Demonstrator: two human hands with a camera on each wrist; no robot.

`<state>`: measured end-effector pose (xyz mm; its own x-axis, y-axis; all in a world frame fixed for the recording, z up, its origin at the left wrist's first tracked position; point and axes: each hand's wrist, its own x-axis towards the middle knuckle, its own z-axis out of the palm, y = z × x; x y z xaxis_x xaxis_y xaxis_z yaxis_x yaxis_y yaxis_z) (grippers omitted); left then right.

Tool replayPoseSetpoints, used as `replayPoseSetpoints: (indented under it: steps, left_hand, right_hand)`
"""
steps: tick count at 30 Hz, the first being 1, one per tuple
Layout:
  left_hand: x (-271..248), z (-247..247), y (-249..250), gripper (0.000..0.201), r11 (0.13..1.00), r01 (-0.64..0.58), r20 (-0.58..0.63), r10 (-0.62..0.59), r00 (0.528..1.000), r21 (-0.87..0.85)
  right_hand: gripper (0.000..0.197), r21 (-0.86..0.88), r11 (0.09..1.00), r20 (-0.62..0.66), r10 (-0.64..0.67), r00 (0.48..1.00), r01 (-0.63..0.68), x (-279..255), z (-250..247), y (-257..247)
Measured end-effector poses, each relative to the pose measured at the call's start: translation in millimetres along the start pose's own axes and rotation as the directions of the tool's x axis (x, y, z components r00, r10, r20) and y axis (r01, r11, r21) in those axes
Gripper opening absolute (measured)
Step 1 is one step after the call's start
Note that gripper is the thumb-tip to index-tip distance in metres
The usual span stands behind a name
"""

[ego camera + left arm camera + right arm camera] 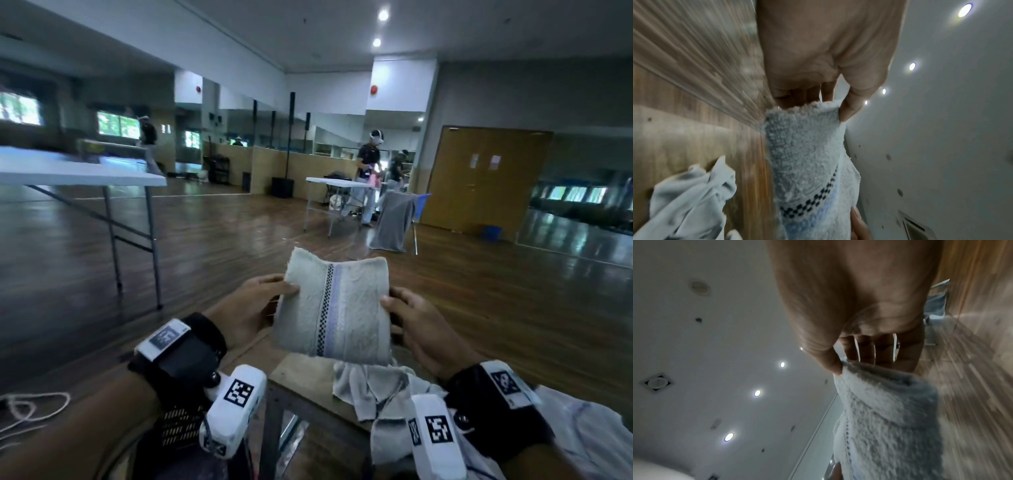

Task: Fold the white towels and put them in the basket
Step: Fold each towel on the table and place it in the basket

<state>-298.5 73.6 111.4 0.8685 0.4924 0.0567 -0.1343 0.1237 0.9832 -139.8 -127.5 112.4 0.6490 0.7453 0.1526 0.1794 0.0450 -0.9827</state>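
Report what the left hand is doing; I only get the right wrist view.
Observer: The left hand pinches the towel by its left edge, opposite the right hand.
Operator: Say what lies under it.
Observer: A heap of crumpled towels on a wooden table.
Operator: Find the basket.
Observer: A black basket shows low on the left, under the left wrist, mostly hidden.
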Motion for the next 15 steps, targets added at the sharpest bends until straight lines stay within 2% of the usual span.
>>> replayPoseSetpoints:
  steps: [4,8,12,15]
  left_hand:
    - [-22,-42,10,0.019,0.999,-0.042,-0.056,0.04,0.998,-0.032]
    - [-39,-88,-2,0.023,0.999,-0.031,-0.21,0.024,0.977,-0.031]
    - [-43,-136,-35,0.018,0.998,0.056,-0.336,-0.058,0.94,-0.015]
    - [-42,-170,-81,0.015,0.986,0.168,-0.393,-0.15,0.907,0.012]
  right_hand:
    - [0.02,-0.013,1.0,0.12,-0.013,0.993,0.015,24,47,-7]
    - [0.025,-0.025,1.0,0.213,0.015,0.977,-0.009,47,95,7]
    - [0.023,-0.048,0.994,0.283,0.103,0.953,-0.094,70,144,49]
    - [0.024,-0.108,0.975,0.293,0.22,0.93,-0.196,87,180,103]
